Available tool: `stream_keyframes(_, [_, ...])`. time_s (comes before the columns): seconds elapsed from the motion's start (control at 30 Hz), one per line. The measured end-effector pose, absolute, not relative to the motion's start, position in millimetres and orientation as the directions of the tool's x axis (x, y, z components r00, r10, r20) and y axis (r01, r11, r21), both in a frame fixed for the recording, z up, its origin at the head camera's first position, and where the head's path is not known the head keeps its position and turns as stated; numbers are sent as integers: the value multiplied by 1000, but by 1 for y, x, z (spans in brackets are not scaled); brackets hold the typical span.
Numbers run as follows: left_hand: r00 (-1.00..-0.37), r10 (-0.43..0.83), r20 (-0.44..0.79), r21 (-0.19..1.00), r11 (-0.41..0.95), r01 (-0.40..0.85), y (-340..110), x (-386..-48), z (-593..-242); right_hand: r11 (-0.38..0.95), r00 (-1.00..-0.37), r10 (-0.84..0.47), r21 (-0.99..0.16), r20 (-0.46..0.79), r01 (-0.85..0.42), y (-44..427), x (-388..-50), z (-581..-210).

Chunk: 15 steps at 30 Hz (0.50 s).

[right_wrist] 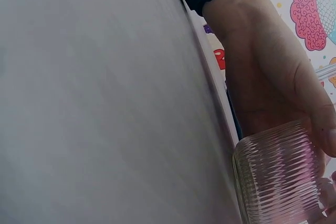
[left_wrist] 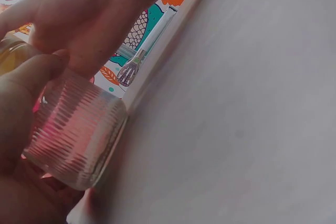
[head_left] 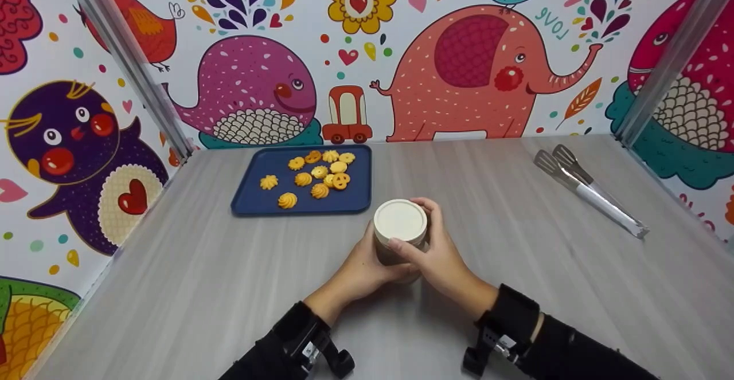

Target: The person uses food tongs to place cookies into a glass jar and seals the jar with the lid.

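Clear ribbed cylindrical jar (right_wrist: 278,177) with round cream lid (head_left: 400,220): enclosed between both palms. Left hand (head_left: 358,271) clasped around its body; right hand (head_left: 444,257) gripping its far side, thumb at the lid's near edge. Base apparently on the grey wood-grain table (head_left: 200,288), though contact is hard to confirm. Beyond-left of jar: navy rectangular tray (head_left: 258,202), golden biscuits (head_left: 303,179). Right of jar: silver metal tongs (head_left: 606,208).

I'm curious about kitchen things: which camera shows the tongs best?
The head view: the tongs lie whole there, both slotted ends clear. The left wrist view shows them small and foreshortened; the right wrist view, not at all.
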<state>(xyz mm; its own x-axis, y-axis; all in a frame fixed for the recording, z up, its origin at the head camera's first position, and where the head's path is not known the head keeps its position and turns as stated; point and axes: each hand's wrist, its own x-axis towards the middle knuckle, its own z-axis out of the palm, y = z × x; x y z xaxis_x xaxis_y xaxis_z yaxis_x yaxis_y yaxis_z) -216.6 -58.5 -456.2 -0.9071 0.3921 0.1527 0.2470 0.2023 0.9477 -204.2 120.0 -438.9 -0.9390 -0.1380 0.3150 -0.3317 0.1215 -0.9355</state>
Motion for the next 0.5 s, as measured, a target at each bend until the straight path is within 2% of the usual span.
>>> stream_keyframes(0.27, [-909,393,142,955,189,231,-58,-216,-455,60,-924,-189,-935,333,-350,122,-204,-440])
stream_keyframes(0.5, [-907,396,142,949,208,239,-59,-216,-455,59,-919,-199,-932,340,-357,123,-204,-440])
